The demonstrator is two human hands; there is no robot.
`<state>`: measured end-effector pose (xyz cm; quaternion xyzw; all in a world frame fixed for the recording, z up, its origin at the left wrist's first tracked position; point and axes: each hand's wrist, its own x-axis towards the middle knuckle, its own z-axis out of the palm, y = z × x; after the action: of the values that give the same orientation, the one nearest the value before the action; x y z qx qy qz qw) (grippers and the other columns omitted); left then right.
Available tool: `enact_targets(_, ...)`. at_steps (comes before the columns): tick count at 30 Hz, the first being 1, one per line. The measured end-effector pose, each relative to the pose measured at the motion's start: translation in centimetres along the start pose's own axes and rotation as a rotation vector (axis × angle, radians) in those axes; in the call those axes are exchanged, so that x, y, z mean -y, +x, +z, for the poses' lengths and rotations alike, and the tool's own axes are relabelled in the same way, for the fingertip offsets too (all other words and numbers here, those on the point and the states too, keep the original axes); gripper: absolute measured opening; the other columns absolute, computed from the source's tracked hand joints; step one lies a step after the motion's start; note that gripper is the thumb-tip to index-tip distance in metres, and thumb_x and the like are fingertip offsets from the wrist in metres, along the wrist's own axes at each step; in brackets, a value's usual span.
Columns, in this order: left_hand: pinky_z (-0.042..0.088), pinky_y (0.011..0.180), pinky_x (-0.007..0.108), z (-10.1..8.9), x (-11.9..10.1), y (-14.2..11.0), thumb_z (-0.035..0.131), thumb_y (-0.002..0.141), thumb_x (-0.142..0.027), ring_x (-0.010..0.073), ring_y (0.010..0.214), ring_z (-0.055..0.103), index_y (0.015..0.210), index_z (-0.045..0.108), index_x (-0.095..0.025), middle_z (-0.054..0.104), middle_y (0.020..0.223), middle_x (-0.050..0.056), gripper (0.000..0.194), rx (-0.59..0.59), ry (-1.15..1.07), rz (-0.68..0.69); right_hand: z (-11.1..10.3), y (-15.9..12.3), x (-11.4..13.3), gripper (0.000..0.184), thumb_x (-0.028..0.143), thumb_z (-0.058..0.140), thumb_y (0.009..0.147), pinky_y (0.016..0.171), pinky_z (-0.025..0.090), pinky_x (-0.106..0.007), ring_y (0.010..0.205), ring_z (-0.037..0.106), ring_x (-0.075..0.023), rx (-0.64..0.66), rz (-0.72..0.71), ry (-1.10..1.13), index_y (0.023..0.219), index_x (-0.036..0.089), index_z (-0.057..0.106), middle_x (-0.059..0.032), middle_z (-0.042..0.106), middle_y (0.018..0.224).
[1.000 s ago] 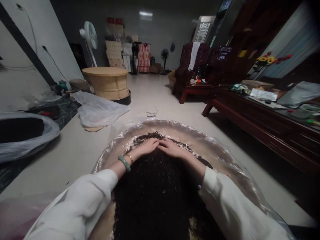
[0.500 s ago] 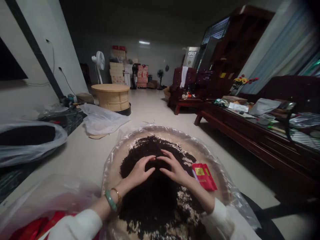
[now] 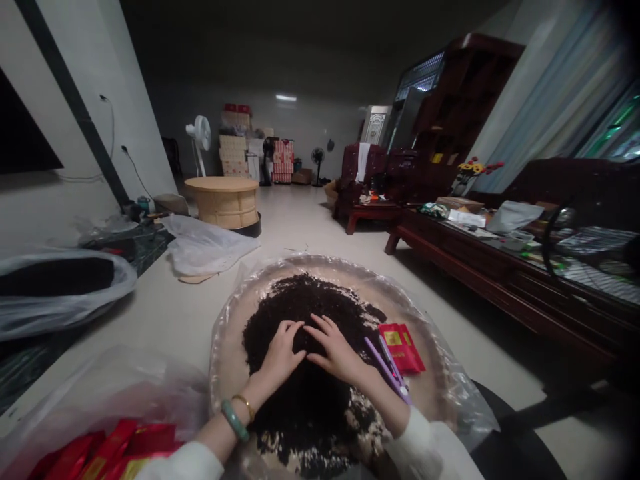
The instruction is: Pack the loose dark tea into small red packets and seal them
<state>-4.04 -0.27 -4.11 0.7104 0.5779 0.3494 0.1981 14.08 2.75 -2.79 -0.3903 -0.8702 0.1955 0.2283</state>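
Observation:
A heap of dark, loose, leaf-like material lies on a round tray lined with clear plastic. My left hand is over the middle of the heap, thumb and fingers curved and apart. Facing it, with fingertips almost meeting, my right hand has its fingers spread. Nothing shows in either hand; whether the fingertips touch the heap I cannot tell. Beside my right forearm are red packets with gold labels. A purple clamp-like tool lies against them, partly hidden by that forearm.
At lower left, a clear plastic bag holds several red packets. Another bag of dark material stands at far left. A long wooden table with clutter runs along the right. Ahead are a round wooden stand and plastic sheeting.
The view has shifted slightly. My hands have come a little nearer to me over the heap, still facing each other. The purple tool now shows beside my right forearm.

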Motion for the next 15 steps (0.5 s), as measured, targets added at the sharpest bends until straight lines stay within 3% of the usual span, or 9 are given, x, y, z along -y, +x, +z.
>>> enact_targets(2, 0.056, 0.081, 0.034, -0.2, 0.1, -0.9, 0.058, 0.074, -0.013, 0.017, 0.088, 0.063, 0.126, 0.05, -0.027, 0.049, 0.123, 0.006, 0.054, -0.005, -0.054, 0.001, -1.4, -1.3, -1.2, 0.057, 0.034, 0.063, 0.08, 0.11, 0.028, -0.05, 0.139, 0.027, -0.0289, -0.081, 0.02, -0.006, 0.135, 0.03, 0.047, -0.0076, 0.031, 0.151)
enact_targets(5, 0.054, 0.087, 0.04, -0.8, 0.4, -2.4, 0.065, 0.071, -0.018, 0.0234, 0.102, 0.06, 0.13, 0.047, -0.028, 0.043, 0.132, 0.008, 0.062, -0.031, 0.056, -0.028, -4.9, -3.9, -5.2, 0.046, 0.034, 0.052, 0.086, 0.109, 0.03, -0.045, 0.134, 0.036, -0.028, -0.238, 0.32, -0.169, 0.131, 0.023, 0.051, -0.0126, 0.039, 0.144)
enact_targets(7, 0.047, 0.098, 0.046, -0.8, 0.3, -3.3, 0.074, 0.064, -0.021, 0.031, 0.12, 0.05, 0.136, 0.041, -0.03, 0.038, 0.138, 0.01, 0.08, -0.038, 0.189, -0.032, -6.9, -6.0, -8.3, 0.047, 0.031, 0.052, 0.085, 0.105, 0.033, -0.046, 0.129, 0.041, -0.0317, -0.235, 0.598, -0.341, 0.131, 0.018, 0.05, -0.0171, 0.046, 0.137)
enact_targets(10, 0.047, 0.097, 0.048, -0.1, -0.7, -4.2, 0.081, 0.059, -0.022, 0.0344, 0.123, 0.045, 0.142, 0.032, -0.035, 0.026, 0.148, 0.012, 0.097, 0.004, 0.327, 0.016, -7.8, -8.6, -11.4, 0.049, 0.032, 0.054, 0.083, 0.093, 0.041, -0.045, 0.113, 0.053, -0.0346, -0.091, 0.909, -0.475, 0.128, 0.013, 0.049, -0.0203, 0.056, 0.12)
enact_targets(12, 0.049, 0.093, 0.048, 0.7, -1.7, -4.0, 0.082, 0.059, -0.02, 0.0346, 0.121, 0.045, 0.14, 0.033, -0.041, 0.023, 0.151, 0.01, 0.097, 0.034, 0.393, 0.075, -7.3, -9.6, -12.0, 0.05, 0.033, 0.056, 0.082, 0.089, 0.043, -0.041, 0.108, 0.056, -0.0326, 0.0, 0.963, -0.478, 0.127, 0.013, 0.049, -0.0193, 0.057, 0.117)
enact_targets(15, 0.051, 0.09, 0.048, 1.6, -2.7, -2.5, 0.079, 0.064, -0.017, 0.0338, 0.117, 0.047, 0.134, 0.045, -0.041, 0.031, 0.148, 0.009, 0.082, 0.053, 0.446, 0.115, -6.5, -9.9, -11.6, 0.056, 0.027, 0.057, 0.081, 0.087, 0.044, -0.035, 0.108, 0.057, -0.0289, 0.01, 0.943, -0.428, 0.133, 0.013, 0.043, -0.0179, 0.055, 0.12)
